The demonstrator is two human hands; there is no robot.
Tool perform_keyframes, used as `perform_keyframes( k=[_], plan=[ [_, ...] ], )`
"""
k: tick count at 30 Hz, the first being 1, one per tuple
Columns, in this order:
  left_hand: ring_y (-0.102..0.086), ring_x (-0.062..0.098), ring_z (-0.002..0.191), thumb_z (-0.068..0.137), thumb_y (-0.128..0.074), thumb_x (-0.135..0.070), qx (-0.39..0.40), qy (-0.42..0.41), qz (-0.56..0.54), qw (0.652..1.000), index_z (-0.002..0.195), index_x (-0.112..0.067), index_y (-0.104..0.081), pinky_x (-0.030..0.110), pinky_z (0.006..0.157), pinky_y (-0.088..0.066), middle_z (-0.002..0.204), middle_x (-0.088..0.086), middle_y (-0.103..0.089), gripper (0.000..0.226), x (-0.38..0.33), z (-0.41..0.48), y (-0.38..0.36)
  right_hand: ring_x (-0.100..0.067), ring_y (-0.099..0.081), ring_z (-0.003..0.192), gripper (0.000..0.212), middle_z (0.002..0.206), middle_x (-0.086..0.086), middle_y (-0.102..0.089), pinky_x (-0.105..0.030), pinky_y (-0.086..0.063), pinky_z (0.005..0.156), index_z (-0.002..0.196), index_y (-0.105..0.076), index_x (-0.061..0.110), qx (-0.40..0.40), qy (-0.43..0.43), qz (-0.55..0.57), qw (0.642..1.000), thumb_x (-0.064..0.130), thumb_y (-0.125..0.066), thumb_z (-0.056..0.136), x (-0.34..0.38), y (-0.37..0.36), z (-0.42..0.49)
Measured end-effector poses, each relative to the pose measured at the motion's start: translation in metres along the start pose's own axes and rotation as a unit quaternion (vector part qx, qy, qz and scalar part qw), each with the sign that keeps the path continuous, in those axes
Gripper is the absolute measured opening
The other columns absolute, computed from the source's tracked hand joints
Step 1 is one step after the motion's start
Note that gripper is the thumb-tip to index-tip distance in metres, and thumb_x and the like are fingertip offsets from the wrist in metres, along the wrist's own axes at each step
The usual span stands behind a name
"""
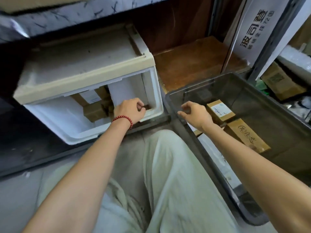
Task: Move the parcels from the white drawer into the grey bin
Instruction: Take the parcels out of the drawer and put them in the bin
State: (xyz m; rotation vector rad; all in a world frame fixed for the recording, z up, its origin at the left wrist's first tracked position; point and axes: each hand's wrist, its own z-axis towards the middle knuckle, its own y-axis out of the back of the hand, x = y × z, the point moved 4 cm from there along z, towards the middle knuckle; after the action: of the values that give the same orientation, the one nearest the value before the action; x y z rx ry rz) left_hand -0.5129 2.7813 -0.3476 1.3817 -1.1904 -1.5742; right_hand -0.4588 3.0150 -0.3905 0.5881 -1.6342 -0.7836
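Note:
The white drawer [80, 137] is pulled out at the left. Inside lie a brown box [94, 112], a white parcel [125, 91] and a flat parcel with a white label [90, 97]. My left hand [130, 111], with a red bead bracelet on the wrist, reaches into the drawer's front right corner, and its fingers curl on a small brown parcel [149, 107] that is mostly hidden. The grey bin [210, 80] stands at the right and holds a labelled brown box [220, 110] and a long brown box [249, 137]. My right hand [196, 114] hovers over the bin's left rim, fingers loosely curled, holding nothing.
A beige cabinet frame [84, 76] overhangs the drawer's back. A brown wooden shelf [193, 63] lies behind the bin. A white sign [255, 31] and stacked boxes [279, 83] stand at the far right. My legs in pale trousers [159, 174] fill the floor between drawer and bin.

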Motion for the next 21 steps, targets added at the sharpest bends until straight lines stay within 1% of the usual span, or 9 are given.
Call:
perform_keyframes(
  k=[2, 5, 7, 9, 11, 15, 18, 21],
  plan=[
    [-0.059, 0.014, 0.103, 0.088, -0.055, -0.035, -0.019, 0.031, 0.003, 0.999, 0.103, -0.031, -0.063, 0.03, 0.083, -0.048, 0.104, -0.013, -0.067, 0.017, 0.031, -0.011, 0.016, -0.019, -0.061, 0.103, 0.036, 0.118, 0.0, -0.064, -0.041, -0.054, 0.09, 0.12, -0.058, 0.021, 0.007, 0.017, 0.004, 1.0, 0.041, -0.062, 0.091, 0.028, -0.009, 0.002],
    [-0.059, 0.014, 0.102, 0.087, -0.054, -0.035, -0.046, 0.07, 0.005, 0.996, 0.103, -0.032, -0.063, 0.028, 0.079, -0.047, 0.102, -0.014, -0.067, 0.018, 0.068, -0.025, 0.035, -0.021, -0.059, 0.109, 0.037, 0.121, -0.001, -0.063, -0.045, -0.049, 0.096, 0.12, -0.061, 0.02, 0.008, 0.052, -0.004, 0.999, 0.041, -0.063, 0.09, 0.064, -0.021, 0.004],
    [-0.058, 0.015, 0.104, 0.088, -0.054, -0.037, -0.059, 0.086, 0.01, 0.994, 0.106, -0.033, -0.062, 0.027, 0.074, -0.041, 0.104, -0.013, -0.067, 0.02, 0.089, -0.03, 0.043, -0.022, -0.058, 0.112, 0.038, 0.125, -0.002, -0.061, -0.045, -0.048, 0.096, 0.122, -0.061, 0.019, 0.016, 0.073, -0.007, 0.997, 0.04, -0.062, 0.091, 0.082, -0.03, 0.005],
    [-0.058, 0.017, 0.106, 0.09, -0.054, -0.04, -0.064, 0.096, 0.022, 0.993, 0.111, -0.033, -0.06, 0.026, 0.073, -0.038, 0.108, -0.012, -0.067, 0.023, 0.105, -0.032, 0.048, -0.024, -0.057, 0.112, 0.04, 0.129, -0.005, -0.057, -0.044, -0.048, 0.095, 0.124, -0.059, 0.018, 0.023, 0.088, -0.009, 0.996, 0.04, -0.062, 0.091, 0.097, -0.041, 0.008],
    [-0.057, 0.019, 0.107, 0.09, -0.053, -0.041, -0.072, 0.105, 0.019, 0.992, 0.116, -0.032, -0.058, 0.028, 0.076, -0.041, 0.112, -0.01, -0.066, 0.028, 0.118, -0.032, 0.049, -0.026, -0.054, 0.115, 0.043, 0.133, -0.008, -0.052, -0.042, -0.047, 0.097, 0.128, -0.056, 0.016, 0.028, 0.099, -0.008, 0.995, 0.04, -0.061, 0.091, 0.108, -0.051, 0.014],
    [-0.055, 0.021, 0.113, 0.09, -0.053, -0.041, -0.063, 0.127, 0.014, 0.99, 0.127, -0.028, -0.052, 0.032, 0.082, -0.043, 0.12, -0.008, -0.063, 0.039, 0.137, -0.028, 0.033, -0.027, -0.046, 0.126, 0.052, 0.141, -0.009, -0.042, -0.037, -0.039, 0.103, 0.136, -0.046, 0.014, 0.034, 0.096, -0.014, 0.995, 0.037, -0.061, 0.092, 0.115, -0.079, 0.029],
    [-0.053, 0.023, 0.117, 0.092, -0.053, -0.042, -0.036, 0.129, 0.029, 0.991, 0.135, -0.025, -0.045, 0.035, 0.085, -0.043, 0.128, -0.005, -0.059, 0.047, 0.148, -0.021, 0.013, -0.029, -0.041, 0.132, 0.061, 0.146, -0.011, -0.037, -0.037, -0.035, 0.107, 0.142, -0.038, 0.011, 0.058, 0.079, -0.031, 0.995, 0.037, -0.061, 0.092, 0.113, -0.101, 0.046],
    [-0.052, 0.024, 0.119, 0.092, -0.052, -0.043, -0.026, 0.132, 0.035, 0.99, 0.138, -0.024, -0.041, 0.037, 0.087, -0.044, 0.133, -0.004, -0.056, 0.051, 0.158, -0.005, -0.001, -0.031, -0.037, 0.135, 0.067, 0.15, -0.013, -0.034, -0.038, -0.031, 0.11, 0.146, -0.031, 0.009, 0.081, 0.077, -0.067, 0.992, 0.037, -0.061, 0.093, 0.113, -0.119, 0.064]
  ],
)
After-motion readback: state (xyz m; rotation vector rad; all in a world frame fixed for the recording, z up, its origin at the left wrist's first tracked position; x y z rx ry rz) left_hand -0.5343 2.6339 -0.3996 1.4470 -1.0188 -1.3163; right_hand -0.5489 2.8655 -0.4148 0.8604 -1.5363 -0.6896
